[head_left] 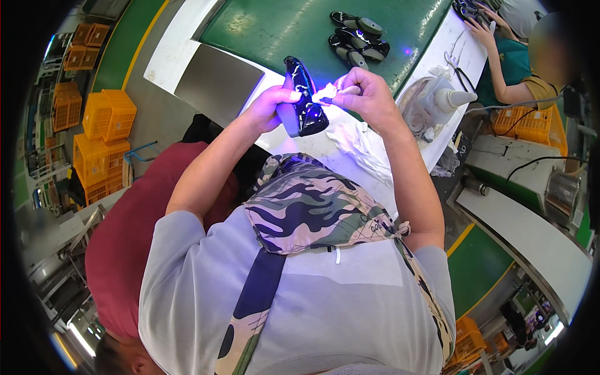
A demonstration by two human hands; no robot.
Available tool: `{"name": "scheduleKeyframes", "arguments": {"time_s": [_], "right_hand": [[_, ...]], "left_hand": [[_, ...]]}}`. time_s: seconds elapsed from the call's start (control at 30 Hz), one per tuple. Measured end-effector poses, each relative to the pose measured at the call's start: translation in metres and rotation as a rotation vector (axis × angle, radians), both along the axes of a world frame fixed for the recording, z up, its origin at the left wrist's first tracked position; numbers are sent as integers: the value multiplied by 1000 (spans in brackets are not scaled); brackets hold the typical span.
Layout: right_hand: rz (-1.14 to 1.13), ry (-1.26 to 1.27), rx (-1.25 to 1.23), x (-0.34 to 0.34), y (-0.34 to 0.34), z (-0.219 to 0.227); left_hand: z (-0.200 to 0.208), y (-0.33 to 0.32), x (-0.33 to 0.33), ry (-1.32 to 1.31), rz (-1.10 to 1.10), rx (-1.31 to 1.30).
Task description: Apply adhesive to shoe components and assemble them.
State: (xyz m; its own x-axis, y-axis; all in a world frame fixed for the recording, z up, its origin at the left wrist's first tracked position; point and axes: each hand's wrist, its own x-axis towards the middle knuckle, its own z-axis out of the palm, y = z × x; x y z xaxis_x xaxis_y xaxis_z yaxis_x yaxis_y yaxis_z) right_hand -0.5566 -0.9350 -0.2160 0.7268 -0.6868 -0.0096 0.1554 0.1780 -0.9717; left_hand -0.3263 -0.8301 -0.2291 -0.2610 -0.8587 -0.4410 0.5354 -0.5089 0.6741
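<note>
My left hand [270, 109] is closed round the grey sole side of a glossy black shoe [306, 103], which it holds up over the white table edge. Close to the shoe's upper, my right hand [365, 94] pinches a crumpled white cloth [325, 94]. Bright violet light falls on the cloth and the shoe and washes out detail there, so I cannot tell whether the cloth touches the upper. Below my right hand, more white cloth [365, 147] lies on the table edge.
Several black shoes [359, 39] rest on the green surface [269, 31]. At right stands a clear bottle with a white nozzle [445, 100], with black-handled pliers [461, 72] beyond it. A co-worker's hands [480, 25] are at far right; a person in maroon [150, 219] is close on my left.
</note>
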Motion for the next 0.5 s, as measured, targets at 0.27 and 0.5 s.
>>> {"name": "scheduleKeyframes", "arguments": {"time_s": [0.27,0.5], "right_hand": [[94,-27,-16,13,3,-6],[204,10,-88,26,14,-1]], "left_hand": [[-10,28,0,121,187,63],[-10,61,10,193,363,167]]}}
